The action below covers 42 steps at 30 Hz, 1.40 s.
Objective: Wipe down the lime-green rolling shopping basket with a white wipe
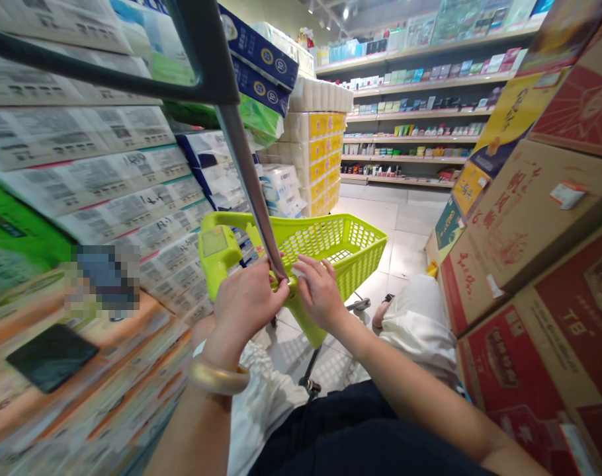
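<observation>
A lime-green shopping cart (359, 264) with a perforated basket stands between my knees. From its near end rises a grey metal pole (246, 168), topped by a dark handle (214, 73). My left hand (249, 297), with a gold bangle (219, 377) at the wrist, is closed at the foot of the pole, thumb and fingers pressed against it. On the other side, my right hand (321, 291) has its bent fingers apart beside the pole's base, over the cart's green frame. Whether its fingertips touch the pole I cannot tell.
Stacked cartons (509, 225) wall in the right side, and packs of paper goods (107, 139) the left. A dark flat rectangle (53, 357) lies on orange boxes at lower left. Pale floor tiles (405, 225) lead to stocked shelves (415, 112) behind.
</observation>
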Motion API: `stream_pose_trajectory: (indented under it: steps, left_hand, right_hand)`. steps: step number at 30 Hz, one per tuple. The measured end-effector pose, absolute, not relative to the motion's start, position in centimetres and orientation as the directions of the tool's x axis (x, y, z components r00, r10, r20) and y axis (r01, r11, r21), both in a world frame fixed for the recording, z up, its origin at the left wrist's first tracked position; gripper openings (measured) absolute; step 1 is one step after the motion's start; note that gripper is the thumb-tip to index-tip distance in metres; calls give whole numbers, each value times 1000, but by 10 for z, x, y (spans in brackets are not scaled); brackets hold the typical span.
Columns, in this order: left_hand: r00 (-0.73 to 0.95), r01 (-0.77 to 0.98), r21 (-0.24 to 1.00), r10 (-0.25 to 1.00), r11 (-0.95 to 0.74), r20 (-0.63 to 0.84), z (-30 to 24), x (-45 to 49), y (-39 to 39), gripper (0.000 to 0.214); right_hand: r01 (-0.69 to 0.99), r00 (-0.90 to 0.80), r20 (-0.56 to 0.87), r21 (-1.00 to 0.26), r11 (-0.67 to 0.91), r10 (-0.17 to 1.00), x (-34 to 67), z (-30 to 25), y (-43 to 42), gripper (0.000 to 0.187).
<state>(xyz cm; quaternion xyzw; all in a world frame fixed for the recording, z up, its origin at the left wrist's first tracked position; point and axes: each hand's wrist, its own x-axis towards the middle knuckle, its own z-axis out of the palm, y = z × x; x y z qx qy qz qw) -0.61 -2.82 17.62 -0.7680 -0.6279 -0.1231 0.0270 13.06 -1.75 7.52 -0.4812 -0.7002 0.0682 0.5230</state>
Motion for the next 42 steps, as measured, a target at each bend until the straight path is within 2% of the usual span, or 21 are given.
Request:
stream_pose_trajectory:
  steps: [3, 10, 13, 17, 21, 26, 32, 38, 42]
  left_hand:
    - [174, 977, 82, 958, -197, 227, 177, -4, -29, 39]
    - [190, 976, 55, 948, -210, 255, 176, -5, -30, 39]
    - [197, 974, 56, 943, -219, 268, 174, -6, -29, 39]
    - [190, 977, 47, 945, -209, 265, 174, -5, -28, 39]
    - [188, 979, 23, 945, -201, 266, 175, -4, -29, 38]
    - [194, 975, 59, 947, -216, 256, 174, -5, -28, 39]
    - [187, 977, 47, 945, -207, 267, 172, -6, -27, 39]
    - [195, 973, 66, 939, -221, 283, 170, -8, -25, 42]
    - [188, 974, 73, 944, -214, 270, 171, -8, -25, 42]
  right_hand:
    - [607, 55, 657, -620, 498, 752, 132, 75, -16, 33]
    - [589, -57, 682, -566, 576, 729, 119, 80, -24, 37]
    - [628, -50, 648, -572, 528, 760, 130, 76, -20, 38]
    - [655, 52, 609, -619, 434, 792, 138, 73, -15, 36]
    - [645, -15, 647, -576, 502, 762, 123, 77, -20, 37]
    - [659, -78, 657, -531, 534, 750, 122, 78, -22, 41]
    - [700, 8, 621, -563, 439, 784, 134, 74, -19, 39]
    - [655, -63, 669, -532, 536, 740, 118, 79, -26, 36]
    - [667, -66, 632, -548, 505, 773, 135, 75, -18, 37]
